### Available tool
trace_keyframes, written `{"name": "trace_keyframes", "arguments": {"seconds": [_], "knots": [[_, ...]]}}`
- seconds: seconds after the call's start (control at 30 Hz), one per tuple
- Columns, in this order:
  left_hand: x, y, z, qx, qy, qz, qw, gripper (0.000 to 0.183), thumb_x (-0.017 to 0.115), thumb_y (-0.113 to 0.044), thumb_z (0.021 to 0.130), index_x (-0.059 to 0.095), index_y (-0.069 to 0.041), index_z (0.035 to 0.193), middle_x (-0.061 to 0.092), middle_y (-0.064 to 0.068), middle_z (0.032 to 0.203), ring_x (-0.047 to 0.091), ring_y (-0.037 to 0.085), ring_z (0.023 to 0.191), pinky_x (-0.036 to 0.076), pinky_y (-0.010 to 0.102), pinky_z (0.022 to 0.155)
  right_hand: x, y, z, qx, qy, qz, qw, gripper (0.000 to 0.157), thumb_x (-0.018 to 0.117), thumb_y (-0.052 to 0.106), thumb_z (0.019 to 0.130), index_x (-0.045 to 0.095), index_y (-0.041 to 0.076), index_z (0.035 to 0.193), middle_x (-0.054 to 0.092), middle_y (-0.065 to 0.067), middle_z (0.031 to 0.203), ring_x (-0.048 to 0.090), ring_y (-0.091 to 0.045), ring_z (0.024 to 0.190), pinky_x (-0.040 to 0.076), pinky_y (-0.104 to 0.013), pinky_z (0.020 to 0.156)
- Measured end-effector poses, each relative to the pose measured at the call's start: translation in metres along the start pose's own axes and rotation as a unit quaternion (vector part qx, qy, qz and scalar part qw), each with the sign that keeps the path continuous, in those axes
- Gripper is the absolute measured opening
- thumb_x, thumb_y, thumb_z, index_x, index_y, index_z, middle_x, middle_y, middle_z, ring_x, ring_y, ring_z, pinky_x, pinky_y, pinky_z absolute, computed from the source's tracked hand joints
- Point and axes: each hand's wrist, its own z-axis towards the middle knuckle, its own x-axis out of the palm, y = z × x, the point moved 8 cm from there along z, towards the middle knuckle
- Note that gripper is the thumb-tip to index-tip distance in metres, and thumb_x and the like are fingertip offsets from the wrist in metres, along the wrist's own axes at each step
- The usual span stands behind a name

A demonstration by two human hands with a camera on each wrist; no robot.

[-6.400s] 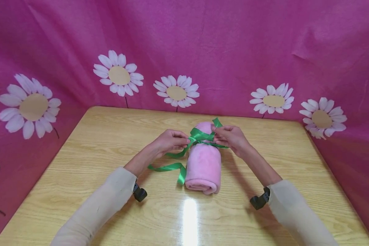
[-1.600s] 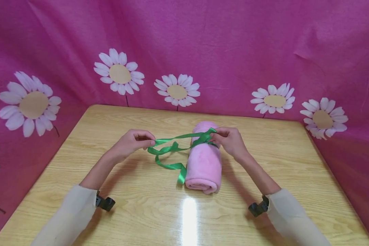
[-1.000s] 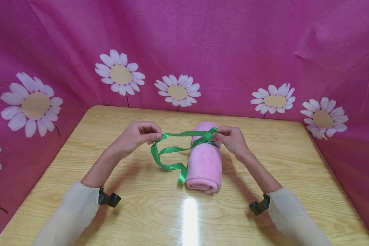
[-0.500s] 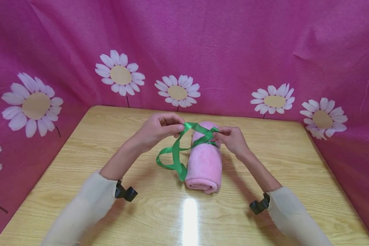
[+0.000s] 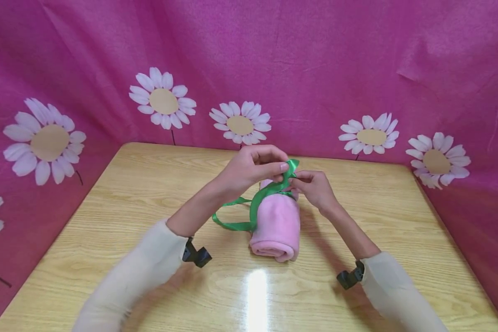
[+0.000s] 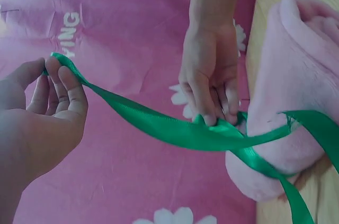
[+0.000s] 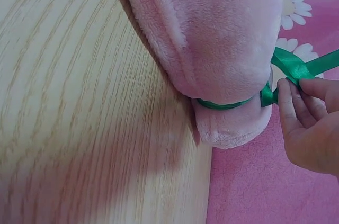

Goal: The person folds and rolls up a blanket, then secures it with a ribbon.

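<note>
A rolled pink fleece blanket (image 5: 276, 221) lies on the table, its spiral end facing me. Green ribbon (image 6: 164, 128) cinches it towards the far end, as the right wrist view shows. My left hand (image 5: 255, 166) pinches one length of ribbon between thumb and fingertips, raised above the roll's far part. Just right of the tie, my right hand (image 5: 314, 188) pinches the ribbon close to the blanket. In the right wrist view the right hand's fingertips (image 7: 288, 83) meet at the knot area. A loose ribbon loop droops to the table left of the roll.
The wooden table (image 5: 182, 184) has rounded far corners. A magenta cloth (image 5: 299, 69) printed with white daisies hangs behind it and at both sides. A black wrist camera (image 5: 197, 256) is strapped at the left sleeve, another (image 5: 350, 276) at the right.
My left hand has carried its ribbon length from left of the roll rightwards and up, close to the right hand. The right hand has stayed nearly still over the last second.
</note>
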Motion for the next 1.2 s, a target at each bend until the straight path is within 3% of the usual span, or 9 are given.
{"name": "trace_keyframes", "arguments": {"seconds": [0.2, 0.33, 0.53, 0.67, 0.97, 1.07, 1.2], "knots": [[0.008, -0.003, 0.009, -0.011, -0.013, -0.027, 0.9995, 0.012, 0.064, 0.001, 0.095, 0.068, 0.004, 0.107, 0.067, 0.010, 0.088, 0.063, 0.018, 0.078, 0.054, 0.031, 0.080, -0.001, -0.002, 0.000, 0.002, -0.004, 0.021, 1.000, 0.025, 0.062, 0.002, 0.095, 0.067, -0.015, 0.112, 0.073, -0.016, 0.091, 0.068, -0.008, 0.076, 0.057, -0.035, 0.080], [0.009, 0.002, 0.013, -0.020, -0.031, -0.084, 0.9958, 0.011, 0.061, 0.005, 0.096, 0.067, 0.003, 0.104, 0.066, 0.009, 0.089, 0.063, 0.018, 0.077, 0.054, 0.029, 0.080, -0.002, -0.002, 0.001, 0.004, -0.004, 0.018, 1.000, 0.024, 0.062, 0.001, 0.094, 0.067, -0.016, 0.110, 0.073, -0.014, 0.087, 0.069, -0.008, 0.075, 0.057, -0.032, 0.079], [0.004, 0.017, 0.014, -0.038, -0.077, -0.204, 0.9753, 0.021, 0.051, 0.008, 0.099, 0.066, -0.006, 0.095, 0.063, 0.007, 0.083, 0.062, 0.015, 0.073, 0.053, 0.025, 0.075, -0.001, -0.002, 0.002, -0.002, 0.000, 0.022, 1.000, 0.026, 0.066, 0.002, 0.094, 0.067, -0.015, 0.113, 0.074, -0.007, 0.084, 0.069, -0.007, 0.074, 0.054, -0.027, 0.078], [-0.005, 0.036, 0.007, -0.062, -0.104, -0.230, 0.9656, 0.020, 0.051, 0.006, 0.099, 0.065, -0.007, 0.094, 0.063, 0.006, 0.082, 0.063, 0.013, 0.073, 0.054, 0.024, 0.075, 0.000, -0.003, 0.002, 0.002, 0.005, 0.038, 0.999, 0.026, 0.065, 0.000, 0.094, 0.065, -0.017, 0.114, 0.074, -0.009, 0.089, 0.069, -0.006, 0.075, 0.055, -0.026, 0.079], [-0.038, 0.094, -0.025, -0.131, -0.158, -0.192, 0.9599, 0.014, 0.055, 0.005, 0.099, 0.063, -0.005, 0.093, 0.064, 0.006, 0.082, 0.064, 0.012, 0.073, 0.054, 0.022, 0.070, 0.001, -0.005, 0.002, 0.009, 0.003, 0.028, 1.000, 0.026, 0.065, 0.003, 0.094, 0.066, -0.017, 0.111, 0.073, -0.016, 0.087, 0.069, -0.005, 0.074, 0.054, -0.023, 0.080], [-0.045, 0.112, -0.035, -0.168, -0.163, -0.144, 0.9614, 0.008, 0.059, 0.003, 0.097, 0.063, -0.003, 0.096, 0.065, 0.006, 0.083, 0.065, 0.013, 0.074, 0.054, 0.024, 0.071, 0.003, -0.006, 0.002, 0.011, 0.006, 0.034, 0.999, 0.026, 0.065, 0.002, 0.095, 0.066, -0.017, 0.111, 0.073, -0.016, 0.087, 0.069, -0.005, 0.074, 0.054, -0.023, 0.079], [-0.042, 0.128, -0.043, -0.210, -0.142, -0.071, 0.9648, 0.007, 0.065, 0.000, 0.094, 0.064, 0.000, 0.101, 0.067, 0.005, 0.083, 0.066, 0.013, 0.075, 0.054, 0.025, 0.072, 0.006, -0.006, 0.003, 0.011, 0.008, 0.042, 0.999, 0.026, 0.064, 0.001, 0.094, 0.065, -0.019, 0.110, 0.073, -0.018, 0.087, 0.069, -0.007, 0.073, 0.056, -0.025, 0.076]]}}
